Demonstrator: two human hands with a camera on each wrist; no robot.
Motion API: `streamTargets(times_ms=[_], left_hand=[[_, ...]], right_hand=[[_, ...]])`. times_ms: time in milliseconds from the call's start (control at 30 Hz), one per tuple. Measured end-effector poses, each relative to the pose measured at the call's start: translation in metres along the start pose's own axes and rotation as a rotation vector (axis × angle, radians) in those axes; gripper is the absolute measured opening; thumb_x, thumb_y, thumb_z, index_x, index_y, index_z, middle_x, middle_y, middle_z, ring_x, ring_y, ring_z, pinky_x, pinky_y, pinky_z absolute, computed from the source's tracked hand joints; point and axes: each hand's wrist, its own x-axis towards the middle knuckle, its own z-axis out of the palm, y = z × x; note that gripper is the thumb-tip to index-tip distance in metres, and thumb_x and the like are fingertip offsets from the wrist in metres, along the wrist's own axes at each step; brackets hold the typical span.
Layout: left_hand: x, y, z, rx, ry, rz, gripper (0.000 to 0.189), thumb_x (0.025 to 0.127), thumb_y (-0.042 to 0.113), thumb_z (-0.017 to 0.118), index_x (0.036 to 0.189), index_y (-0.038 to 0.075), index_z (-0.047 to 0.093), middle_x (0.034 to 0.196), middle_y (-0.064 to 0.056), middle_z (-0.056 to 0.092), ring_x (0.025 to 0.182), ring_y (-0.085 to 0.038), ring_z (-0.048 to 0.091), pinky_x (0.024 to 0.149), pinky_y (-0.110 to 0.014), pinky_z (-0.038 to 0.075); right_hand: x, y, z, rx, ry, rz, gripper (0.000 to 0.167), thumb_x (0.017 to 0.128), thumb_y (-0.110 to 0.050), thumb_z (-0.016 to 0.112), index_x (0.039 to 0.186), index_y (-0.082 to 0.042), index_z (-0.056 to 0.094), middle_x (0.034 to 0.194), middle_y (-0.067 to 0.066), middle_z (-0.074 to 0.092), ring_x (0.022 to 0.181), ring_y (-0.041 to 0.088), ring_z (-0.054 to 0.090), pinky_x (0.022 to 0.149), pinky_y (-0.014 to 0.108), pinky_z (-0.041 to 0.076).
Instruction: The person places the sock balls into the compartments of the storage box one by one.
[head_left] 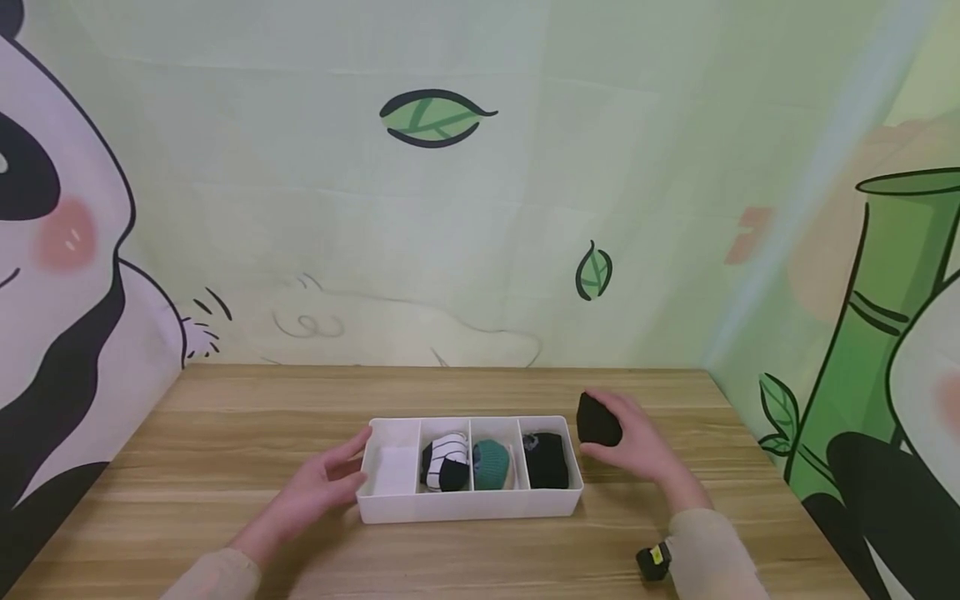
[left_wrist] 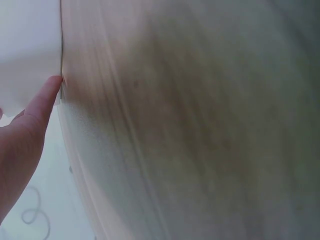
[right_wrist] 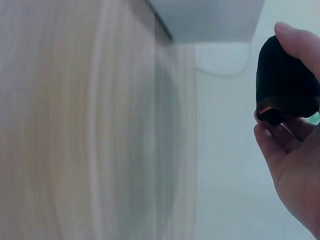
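Note:
A white box with a row of compartments stands on the table. From left to right after a bare leftmost compartment, it holds a white sock bundle with black lines, a teal rolled sock and a black rolled sock. My left hand touches the box's left end with extended fingers; in the left wrist view a straight digit meets the box's edge. My right hand grips another rolled black sock, raised just off the box's right end, thumb on one side and fingers on the other.
The wood-grain table runs back to a wall cloth printed with leaves and pandas. A small black device with a yellow mark sits at the right sleeve.

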Motion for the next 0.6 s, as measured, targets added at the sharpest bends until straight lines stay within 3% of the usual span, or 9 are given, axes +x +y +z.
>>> streamTargets(times_ms=[367,600], left_hand=[[0.000,0.000,-0.001,0.006,-0.005,0.000,0.069,0.095,0.010,0.065,0.155,0.008,0.031,0.154,-0.030,0.029,0.133,-0.046,0.042,0.093,-0.033,0.052],[0.000,0.000,-0.001,0.010,-0.006,0.002,0.068,0.095,0.010,0.065,0.155,0.008,0.031,0.154,-0.029,0.029,0.133,-0.046,0.042,0.093,-0.033,0.053]], right_hand=[[0.007,-0.029,0.014,0.067,0.027,-0.133,0.078,0.072,-0.018,0.088,0.141,-0.006,0.052,0.135,0.019,0.052,0.121,0.037,0.049,0.095,0.057,0.046],[0.010,-0.045,0.025,0.077,0.003,-0.134,0.079,0.073,-0.021,0.088,0.142,-0.009,0.052,0.135,0.017,0.052,0.118,0.035,0.051,0.092,0.054,0.048]])
